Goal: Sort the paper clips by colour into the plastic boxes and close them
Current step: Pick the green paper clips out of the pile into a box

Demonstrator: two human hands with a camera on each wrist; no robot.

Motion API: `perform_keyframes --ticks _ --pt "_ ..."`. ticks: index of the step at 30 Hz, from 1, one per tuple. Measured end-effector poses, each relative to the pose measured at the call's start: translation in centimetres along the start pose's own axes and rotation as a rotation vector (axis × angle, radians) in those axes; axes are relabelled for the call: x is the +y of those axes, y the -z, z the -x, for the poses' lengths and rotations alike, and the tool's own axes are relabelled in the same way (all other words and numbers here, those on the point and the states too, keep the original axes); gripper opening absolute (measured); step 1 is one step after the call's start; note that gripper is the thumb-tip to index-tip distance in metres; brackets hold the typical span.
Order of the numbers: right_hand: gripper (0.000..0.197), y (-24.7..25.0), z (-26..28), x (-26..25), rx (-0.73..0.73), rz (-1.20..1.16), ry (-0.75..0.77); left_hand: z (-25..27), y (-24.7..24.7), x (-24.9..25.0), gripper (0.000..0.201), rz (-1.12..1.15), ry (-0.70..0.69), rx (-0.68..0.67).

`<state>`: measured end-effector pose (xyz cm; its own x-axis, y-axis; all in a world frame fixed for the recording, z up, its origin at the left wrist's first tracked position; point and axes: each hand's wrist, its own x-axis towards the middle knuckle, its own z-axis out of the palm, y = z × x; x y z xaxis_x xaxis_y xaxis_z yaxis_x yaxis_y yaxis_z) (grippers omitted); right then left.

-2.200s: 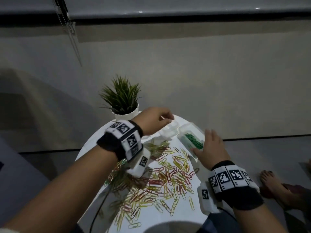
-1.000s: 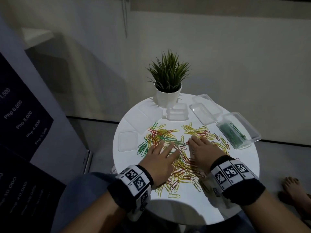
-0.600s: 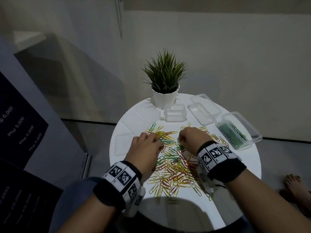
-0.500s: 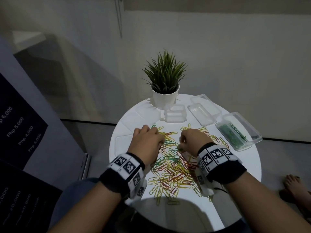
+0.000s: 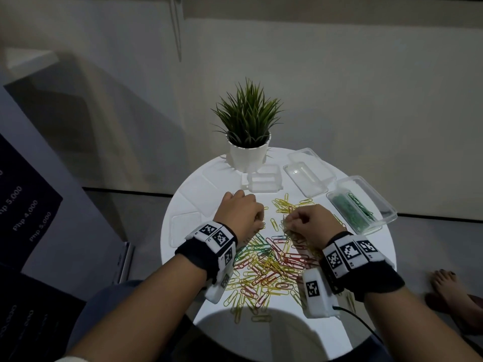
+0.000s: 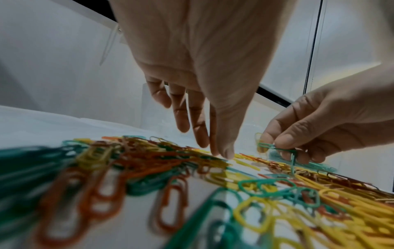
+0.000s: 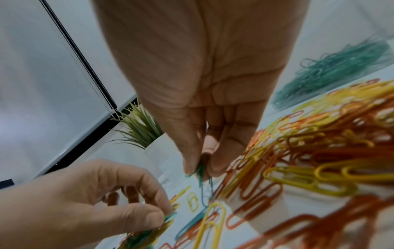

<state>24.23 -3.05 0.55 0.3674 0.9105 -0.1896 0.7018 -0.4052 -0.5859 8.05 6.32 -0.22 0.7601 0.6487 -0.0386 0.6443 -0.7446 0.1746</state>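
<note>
Thin glossy wire paper clips lay tangled on the round white table. Both the right hand and the left hand, flat a second earlier, now pinched green clips near the clear plastic boxes.

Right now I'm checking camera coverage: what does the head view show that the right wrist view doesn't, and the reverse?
Only the head view shows the two empty plastic boxes and the round table's edge.

Only the right wrist view shows the right hand's fingers pinching green clips.

Both show the mixed clip pile, potted plant and green-filled box.
</note>
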Motion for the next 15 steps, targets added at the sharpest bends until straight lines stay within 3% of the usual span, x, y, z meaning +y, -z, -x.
perform_keyframes --ticks 3,8,12,15 --pt "0.020 -0.1 -0.1 0.7 0.025 -0.046 -0.049 -0.3 -0.4 0.2 0.014 0.047 0.027 -0.017" --pt "0.006 0.1 -0.1 1.2 -0.004 -0.321 -0.081 -0.6 -0.7 0.0 0.010 0.188 0.041 -0.044" --pt "0.019 -0.1 0.2 1.1 -0.119 -1.003 -0.265 -0.1 -0.1 -1.1 0.009 0.762 0.176 0.039" --pt "0.023 0.2 0.2 0.7 -0.131 -1.262 -0.350 0.6 0.8 -1.8 0.005 1.276 0.308 0.095"
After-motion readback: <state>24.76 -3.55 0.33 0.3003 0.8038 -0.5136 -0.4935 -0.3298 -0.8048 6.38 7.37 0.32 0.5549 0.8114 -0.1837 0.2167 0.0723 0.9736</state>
